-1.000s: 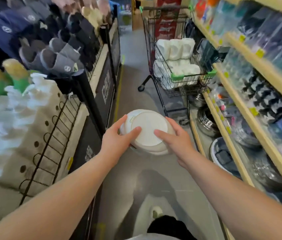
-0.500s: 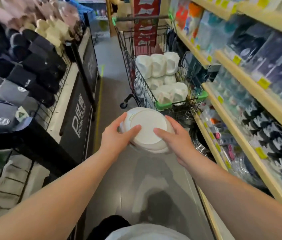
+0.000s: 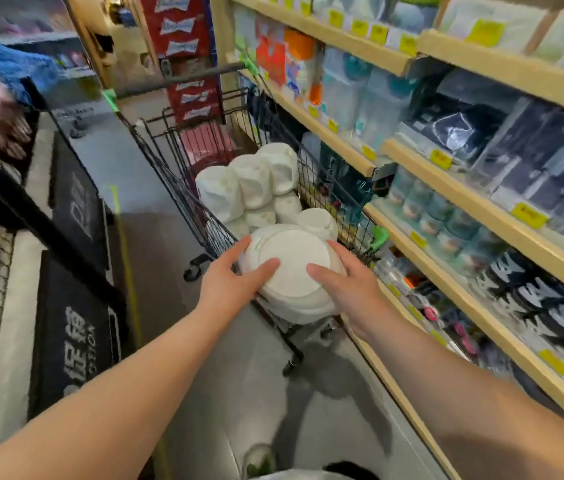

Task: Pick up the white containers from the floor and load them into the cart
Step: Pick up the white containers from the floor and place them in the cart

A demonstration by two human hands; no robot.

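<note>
A round white container (image 3: 292,268) is held between both hands just over the near end of the wire cart (image 3: 166,168). My left hand (image 3: 230,275) grips its left side with the thumb on the flat top. My right hand (image 3: 346,282) grips its right side the same way. Inside the cart lie several more white containers (image 3: 253,185), stacked in rows, and one (image 3: 318,221) sits right behind the held one. The cart has green corner guards and a dark handle bar at its far end.
Wooden shelves (image 3: 447,209) of packaged goods run along the right, close beside the cart. A low black display stand (image 3: 76,216) with slippers lines the left. Grey aisle floor (image 3: 149,237) lies between them. My shoe (image 3: 260,459) shows at the bottom.
I have walked forward up the aisle. The cart is now much nearer, and the held container has come over its near end. Both hands keep the same grip.
</note>
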